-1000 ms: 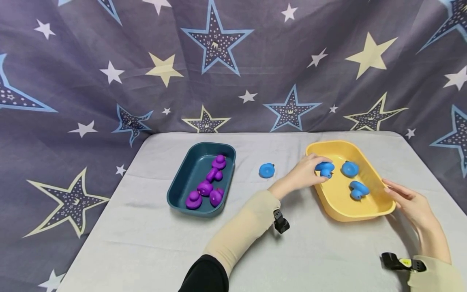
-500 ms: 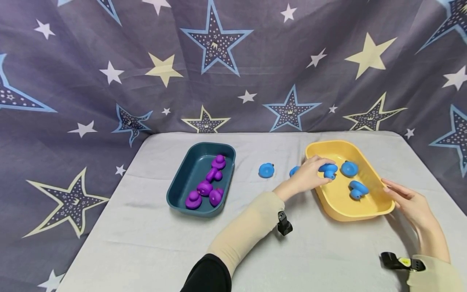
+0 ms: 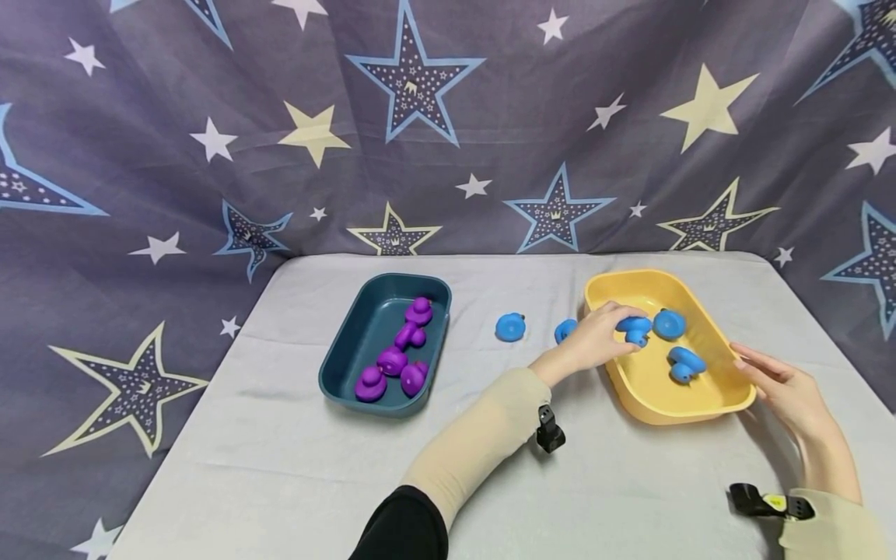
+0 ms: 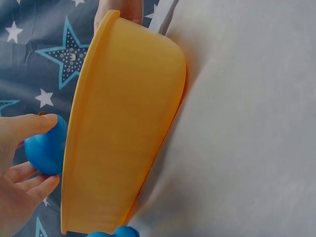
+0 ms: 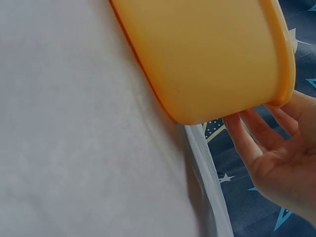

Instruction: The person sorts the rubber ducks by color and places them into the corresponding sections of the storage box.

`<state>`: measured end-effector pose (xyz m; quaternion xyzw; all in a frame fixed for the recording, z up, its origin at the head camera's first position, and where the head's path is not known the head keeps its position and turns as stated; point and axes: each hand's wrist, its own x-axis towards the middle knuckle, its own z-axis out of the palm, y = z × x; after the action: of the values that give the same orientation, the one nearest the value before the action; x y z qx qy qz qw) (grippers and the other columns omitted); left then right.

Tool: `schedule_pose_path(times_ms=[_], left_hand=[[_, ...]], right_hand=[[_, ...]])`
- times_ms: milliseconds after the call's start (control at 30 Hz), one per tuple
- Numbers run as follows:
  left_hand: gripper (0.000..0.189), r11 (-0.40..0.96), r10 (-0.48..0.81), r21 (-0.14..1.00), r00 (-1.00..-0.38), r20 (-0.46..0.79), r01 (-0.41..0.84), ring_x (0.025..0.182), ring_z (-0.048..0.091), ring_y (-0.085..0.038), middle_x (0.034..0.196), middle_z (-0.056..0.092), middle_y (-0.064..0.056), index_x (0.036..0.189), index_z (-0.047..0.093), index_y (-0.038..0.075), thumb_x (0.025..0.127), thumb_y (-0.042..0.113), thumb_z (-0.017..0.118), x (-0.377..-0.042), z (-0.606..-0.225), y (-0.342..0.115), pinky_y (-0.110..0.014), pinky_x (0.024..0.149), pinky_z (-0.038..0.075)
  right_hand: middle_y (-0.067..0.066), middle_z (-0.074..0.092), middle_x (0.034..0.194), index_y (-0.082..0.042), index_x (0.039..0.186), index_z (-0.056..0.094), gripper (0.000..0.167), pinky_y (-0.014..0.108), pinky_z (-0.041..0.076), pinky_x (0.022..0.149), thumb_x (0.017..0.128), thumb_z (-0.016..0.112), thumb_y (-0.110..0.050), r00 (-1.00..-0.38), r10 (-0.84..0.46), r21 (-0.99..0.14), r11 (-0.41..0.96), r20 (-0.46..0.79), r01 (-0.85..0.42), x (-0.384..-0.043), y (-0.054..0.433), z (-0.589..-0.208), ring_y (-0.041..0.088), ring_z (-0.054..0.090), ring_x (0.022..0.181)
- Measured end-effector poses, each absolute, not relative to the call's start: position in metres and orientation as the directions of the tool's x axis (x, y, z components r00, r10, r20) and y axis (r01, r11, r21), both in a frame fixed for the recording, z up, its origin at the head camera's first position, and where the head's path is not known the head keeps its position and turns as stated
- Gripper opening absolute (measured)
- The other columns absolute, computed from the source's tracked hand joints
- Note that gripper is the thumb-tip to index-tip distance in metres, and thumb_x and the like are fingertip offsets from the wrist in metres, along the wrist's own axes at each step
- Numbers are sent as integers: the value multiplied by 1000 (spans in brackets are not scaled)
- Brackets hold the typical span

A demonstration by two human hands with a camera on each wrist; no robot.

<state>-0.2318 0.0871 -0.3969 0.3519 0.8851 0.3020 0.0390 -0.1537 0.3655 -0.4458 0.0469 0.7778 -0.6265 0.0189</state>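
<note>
My left hand (image 3: 595, 336) pinches a blue toy duck (image 3: 635, 328) between thumb and fingers, over the left side of a yellow tray (image 3: 640, 404). In the left wrist view that duck (image 4: 47, 148) hangs beside the tray's rim, thumb above and fingertips below. Two other blue ducks lie in the tray, one bottom-up (image 3: 670, 324) and one on its side (image 3: 686, 364). Against the tray's right rim, my right hand (image 3: 794, 393) rests with fairly straight fingers. Seen from the right wrist, its fingers (image 5: 242, 140) touch the tray's outer wall under the rim.
On the white-covered table (image 3: 280, 467), a blue duck (image 3: 510, 327) lies between the trays. Another blue duck (image 3: 565, 330), partly hidden by my left hand, is close to the yellow tray. A dark green tray (image 3: 343, 350) holds several purple ducks (image 3: 392, 360). Behind hangs a starry curtain (image 3: 448, 179).
My left hand has shifted slightly right, carrying the pinched blue duck further over the yellow tray. A blue duck on the table has come into view behind it. My right hand stays at the rim.
</note>
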Motion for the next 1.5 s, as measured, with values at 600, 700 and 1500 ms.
schedule_pose_path(times_ms=[600,700,1500], left_hand=[[30,523,566,627,-785,251,577,112,44,-6,119,52,1,114,59,16,85,17,59,-225,-402,74,-15,91,33],[28,512,560,632,-784,269,582,111,45,-8,118,52,0,113,60,15,84,16,59,-223,-401,69,-18,91,33],[25,519,481,673,-831,279,526,106,49,-11,111,56,0,110,61,15,85,15,58,-221,-408,29,-20,90,36]], right_hand=[[-35,54,91,-27,121,55,35,5,41,64,87,57,-21,-995,60,-968,235,-74,87,-153,366,-446,-19,48,82],[-34,54,91,-27,120,56,34,5,41,65,87,57,-20,-996,57,-972,220,-69,80,-153,367,-446,-19,49,82],[-38,52,91,-26,124,53,37,4,40,64,87,57,-22,-996,66,-962,261,-68,83,-153,365,-446,-21,47,82]])
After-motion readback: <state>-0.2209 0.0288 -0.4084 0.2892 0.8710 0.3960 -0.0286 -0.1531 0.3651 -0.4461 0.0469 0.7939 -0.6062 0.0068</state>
